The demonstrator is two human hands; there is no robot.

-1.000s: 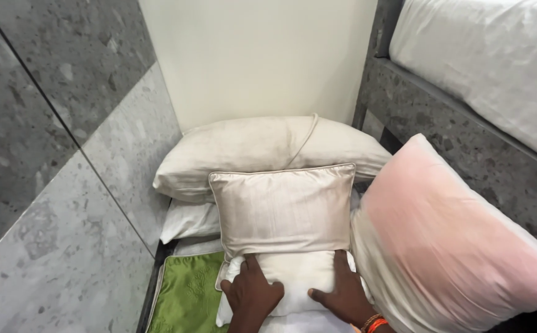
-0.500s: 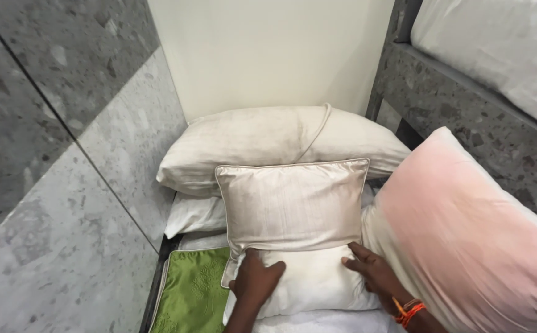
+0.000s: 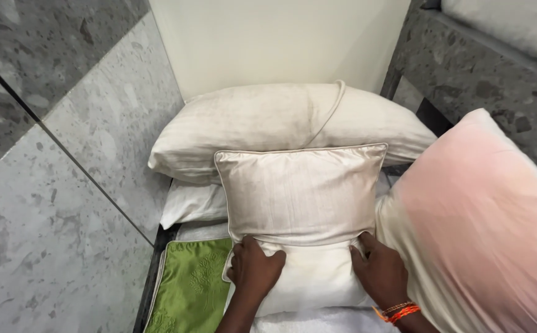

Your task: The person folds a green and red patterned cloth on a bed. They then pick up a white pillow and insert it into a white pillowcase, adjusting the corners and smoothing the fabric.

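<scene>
Grey speckled stone walls hem in a narrow nook with a cream back panel. A long cream pillow lies against that panel, a white pillow tucked under it. In front stands a square satin cushion, its lower edge resting on a white insert. The left hand and right hand press down on the insert with fingers curled at the cushion's bottom corners. A green cover lies left; a pink pillow crowds the right.
</scene>
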